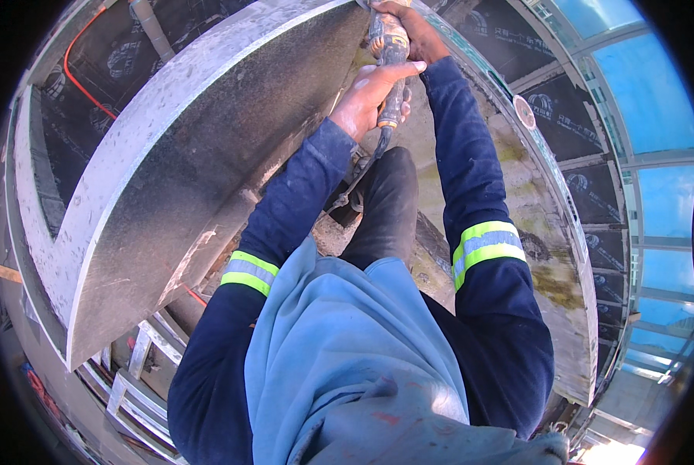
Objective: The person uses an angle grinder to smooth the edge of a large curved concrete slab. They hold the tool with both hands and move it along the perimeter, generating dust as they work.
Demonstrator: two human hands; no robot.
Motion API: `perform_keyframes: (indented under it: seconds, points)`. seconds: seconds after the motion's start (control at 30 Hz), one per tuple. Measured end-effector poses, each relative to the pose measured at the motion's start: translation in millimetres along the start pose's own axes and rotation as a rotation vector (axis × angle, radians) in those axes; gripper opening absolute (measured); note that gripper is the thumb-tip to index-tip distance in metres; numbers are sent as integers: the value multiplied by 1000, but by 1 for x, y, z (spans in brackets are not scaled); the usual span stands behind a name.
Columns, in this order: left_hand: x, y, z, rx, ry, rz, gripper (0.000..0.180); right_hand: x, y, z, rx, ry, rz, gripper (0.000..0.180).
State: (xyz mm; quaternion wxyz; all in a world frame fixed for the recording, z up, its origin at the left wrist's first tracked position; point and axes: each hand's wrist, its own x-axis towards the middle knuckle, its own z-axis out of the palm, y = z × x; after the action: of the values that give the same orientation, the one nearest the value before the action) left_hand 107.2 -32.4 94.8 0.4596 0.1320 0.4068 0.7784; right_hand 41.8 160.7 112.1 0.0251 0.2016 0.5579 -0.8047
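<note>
A dusty orange and black power tool (394,53) points forward, cord (382,144) at its rear

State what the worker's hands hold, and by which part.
A corded power tool: the left hand grips its rear handle, near the cord; the right hand holds it farther forward.

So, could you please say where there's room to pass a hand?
Bare: the stained slab right of the right sleeve, grey wall left of the left sleeve. Crowded: around the tool, left hand, right hand and knee.
</note>
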Motion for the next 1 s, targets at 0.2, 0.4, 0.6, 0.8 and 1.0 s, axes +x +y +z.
perform_keyframes:
  seconds: [0.2, 0.4, 0.6, 0.8, 1.0]
  points:
    - [5, 7, -2, 20, -16, -20, 43, 1, -4, -7, -16, 40, -66, 27]
    - [6, 5, -2, -7, -26, -23, 45, 7, -6, -7, -41, 47, 3, 28]
    - [-2, 9, -4, -21, -35, -31, 45, 5, -6, -2, -29, 54, 14, 28]
    - [-4, 9, -5, -19, -39, -21, 46, -11, -8, 11, -68, 77, 10, 31]
    - [-6, 11, -7, -21, -40, -29, 45, -11, -4, 18, -37, 74, 15, 31]
